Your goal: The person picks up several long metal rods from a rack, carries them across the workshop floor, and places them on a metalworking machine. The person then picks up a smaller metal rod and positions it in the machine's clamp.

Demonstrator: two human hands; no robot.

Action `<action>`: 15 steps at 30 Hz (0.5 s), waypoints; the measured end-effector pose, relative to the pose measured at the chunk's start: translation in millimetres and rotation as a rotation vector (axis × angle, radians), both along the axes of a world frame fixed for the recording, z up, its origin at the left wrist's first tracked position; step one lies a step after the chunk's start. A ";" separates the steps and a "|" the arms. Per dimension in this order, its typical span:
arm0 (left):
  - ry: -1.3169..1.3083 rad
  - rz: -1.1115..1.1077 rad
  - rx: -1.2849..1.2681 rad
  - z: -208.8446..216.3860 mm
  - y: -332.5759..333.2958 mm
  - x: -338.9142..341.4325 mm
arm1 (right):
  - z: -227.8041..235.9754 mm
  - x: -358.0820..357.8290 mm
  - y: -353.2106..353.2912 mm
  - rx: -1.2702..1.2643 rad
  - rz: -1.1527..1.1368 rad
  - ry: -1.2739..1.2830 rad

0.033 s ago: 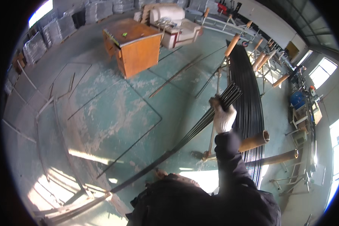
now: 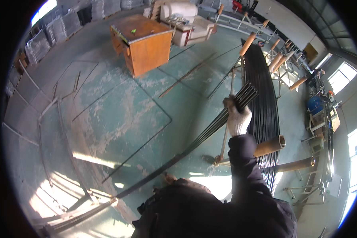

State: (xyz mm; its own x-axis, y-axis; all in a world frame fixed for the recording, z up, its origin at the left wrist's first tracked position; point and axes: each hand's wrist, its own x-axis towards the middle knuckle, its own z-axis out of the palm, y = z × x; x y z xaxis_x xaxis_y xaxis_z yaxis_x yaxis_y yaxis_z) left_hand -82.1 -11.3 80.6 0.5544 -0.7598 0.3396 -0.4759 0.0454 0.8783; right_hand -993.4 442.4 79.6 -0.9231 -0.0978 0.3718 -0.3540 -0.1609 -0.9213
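Note:
My right hand (image 2: pixel 238 116), in a pale glove with dark, dirty fingers, is closed around a bundle of thin black rods (image 2: pixel 210 133). The rods' near ends fan out just past my fist. From there the bundle runs down and left in a long sagging curve, past my body to the lower left. Right beside my hand, a wide layer of similar long black strips (image 2: pixel 261 103) lies across a stand with cardboard-tube-covered arms (image 2: pixel 269 146). My left hand does not show; dark clothing fills the lower middle.
A wooden desk (image 2: pixel 148 49) and a pale armchair (image 2: pixel 186 23) stand at the far side. Wrapped stacks (image 2: pixel 63 29) line the far left wall. Metal frames (image 2: pixel 61 131) are at left, and a bench with a blue drum (image 2: pixel 314 105) is at right.
The whole view has shifted slightly, with the surroundings appearing a little higher and further right. My right hand keeps its hold on the rods.

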 end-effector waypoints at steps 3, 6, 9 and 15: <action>-0.067 0.068 0.084 1.2 5.4 4.6 | 1.6 2.4 -1.6 0.000 0.010 -0.023; 0.023 -0.023 -0.017 -7.6 2.5 21.0 | 4.3 9.0 -3.4 0.124 -0.065 0.067; 0.184 -0.108 -0.068 -18.9 -10.1 44.4 | 8.9 11.8 -5.9 0.060 -0.071 0.050; 0.098 -0.144 0.113 -32.8 -24.4 85.1 | 9.0 9.5 -8.0 -0.018 -0.033 -0.027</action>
